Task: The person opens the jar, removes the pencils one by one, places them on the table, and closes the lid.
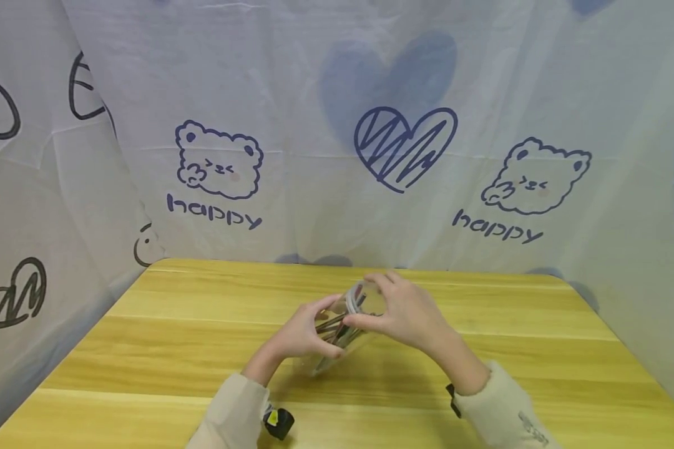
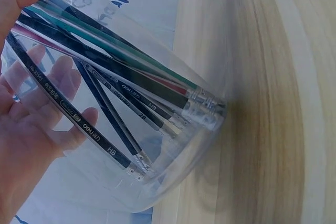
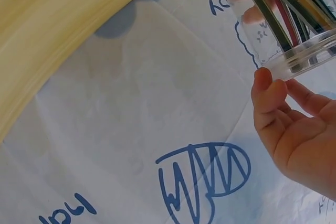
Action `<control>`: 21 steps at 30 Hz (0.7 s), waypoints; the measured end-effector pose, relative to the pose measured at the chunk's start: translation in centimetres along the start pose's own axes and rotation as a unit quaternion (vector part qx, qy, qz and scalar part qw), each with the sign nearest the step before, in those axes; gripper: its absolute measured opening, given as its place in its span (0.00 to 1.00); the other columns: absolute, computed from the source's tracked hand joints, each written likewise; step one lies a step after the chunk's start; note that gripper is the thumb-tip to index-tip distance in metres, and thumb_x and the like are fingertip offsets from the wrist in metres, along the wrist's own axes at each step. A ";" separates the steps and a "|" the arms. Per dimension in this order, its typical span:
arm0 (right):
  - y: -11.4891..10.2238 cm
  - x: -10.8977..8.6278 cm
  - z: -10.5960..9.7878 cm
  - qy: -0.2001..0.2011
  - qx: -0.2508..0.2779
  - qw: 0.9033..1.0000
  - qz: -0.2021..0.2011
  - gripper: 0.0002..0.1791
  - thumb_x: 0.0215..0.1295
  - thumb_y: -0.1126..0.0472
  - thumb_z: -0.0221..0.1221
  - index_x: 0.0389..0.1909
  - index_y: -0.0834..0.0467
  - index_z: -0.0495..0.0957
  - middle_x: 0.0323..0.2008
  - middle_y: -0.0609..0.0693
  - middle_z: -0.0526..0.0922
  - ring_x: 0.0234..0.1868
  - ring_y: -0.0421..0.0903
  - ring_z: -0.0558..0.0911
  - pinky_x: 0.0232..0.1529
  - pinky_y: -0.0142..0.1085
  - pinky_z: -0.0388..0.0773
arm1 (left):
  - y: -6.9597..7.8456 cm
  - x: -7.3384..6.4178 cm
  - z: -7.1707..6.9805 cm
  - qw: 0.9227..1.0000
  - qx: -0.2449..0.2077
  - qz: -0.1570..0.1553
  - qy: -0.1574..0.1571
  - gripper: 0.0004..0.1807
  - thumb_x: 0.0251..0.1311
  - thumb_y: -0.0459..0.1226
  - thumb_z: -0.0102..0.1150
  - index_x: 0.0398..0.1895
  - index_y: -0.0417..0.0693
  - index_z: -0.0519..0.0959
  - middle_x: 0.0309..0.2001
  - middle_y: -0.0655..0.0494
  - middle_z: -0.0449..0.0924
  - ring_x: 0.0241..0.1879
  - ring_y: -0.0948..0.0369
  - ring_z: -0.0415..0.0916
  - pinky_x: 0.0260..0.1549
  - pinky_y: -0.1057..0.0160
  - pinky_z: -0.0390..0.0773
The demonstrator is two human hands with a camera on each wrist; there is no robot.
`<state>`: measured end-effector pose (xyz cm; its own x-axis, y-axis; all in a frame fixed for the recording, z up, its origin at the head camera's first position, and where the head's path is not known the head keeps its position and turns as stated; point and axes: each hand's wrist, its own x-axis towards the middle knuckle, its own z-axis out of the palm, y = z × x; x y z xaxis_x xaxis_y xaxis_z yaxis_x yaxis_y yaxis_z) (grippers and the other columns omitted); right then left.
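Tilted above the table is a clear plastic jar (image 1: 318,366), its mouth end up and toward the right. Inside it lie several pencils (image 2: 68,107), mostly dark, with green and red ones among them; metal ends rest near the jar's bottom in the left wrist view. My left hand (image 1: 299,332) grips the jar's body, thumb on one side and fingers on the other. Around the clear ringed top (image 3: 307,56) my right hand (image 1: 410,312) curls its thumb and fingers. Whether that top is a separate lid is hard to tell.
A yellow wood-grain table (image 1: 146,349) lies below the hands. Behind it hangs a white cloth (image 1: 314,206) printed with bears, hearts and "happy". A small black device (image 1: 279,424) sits at the left cuff, and a dark strap (image 1: 453,400) shows at the right one.
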<state>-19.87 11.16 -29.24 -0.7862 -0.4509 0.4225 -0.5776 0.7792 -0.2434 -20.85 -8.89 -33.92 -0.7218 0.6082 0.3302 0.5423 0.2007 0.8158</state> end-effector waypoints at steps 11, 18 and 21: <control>0.5 -0.1 -0.9 -0.041 0.050 0.993 -0.101 0.39 0.44 0.44 0.66 0.55 0.60 0.69 0.50 0.54 0.73 0.48 0.51 0.73 0.46 0.44 0.72 | -0.2 0.0 -0.3 1.000 0.011 0.001 -0.008 0.41 0.35 0.28 0.67 0.60 0.40 0.64 0.47 0.50 0.74 0.43 0.53 0.71 0.43 0.54 0.70; 1.2 0.1 -1.5 -0.061 0.069 0.981 -0.173 0.40 0.43 0.50 0.68 0.59 0.59 0.66 0.54 0.54 0.70 0.54 0.51 0.68 0.51 0.46 0.67 | -0.1 -0.1 -0.3 1.000 0.005 0.002 -0.005 0.41 0.35 0.27 0.67 0.60 0.39 0.64 0.48 0.48 0.73 0.45 0.54 0.70 0.47 0.52 0.68; 1.4 0.1 -1.6 -0.066 0.076 0.978 -0.181 0.41 0.43 0.51 0.68 0.60 0.58 0.65 0.55 0.54 0.69 0.55 0.51 0.67 0.52 0.47 0.67 | -0.1 -0.1 -0.2 1.000 0.001 -0.005 -0.002 0.41 0.36 0.28 0.67 0.60 0.39 0.63 0.50 0.46 0.72 0.47 0.53 0.69 0.48 0.51 0.66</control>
<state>-20.36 12.89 -28.16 -0.5405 -0.7452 0.3905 -0.8411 0.4892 -0.2307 -20.91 -9.15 -33.94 -0.7262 0.6086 0.3197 0.5356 0.2094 0.8181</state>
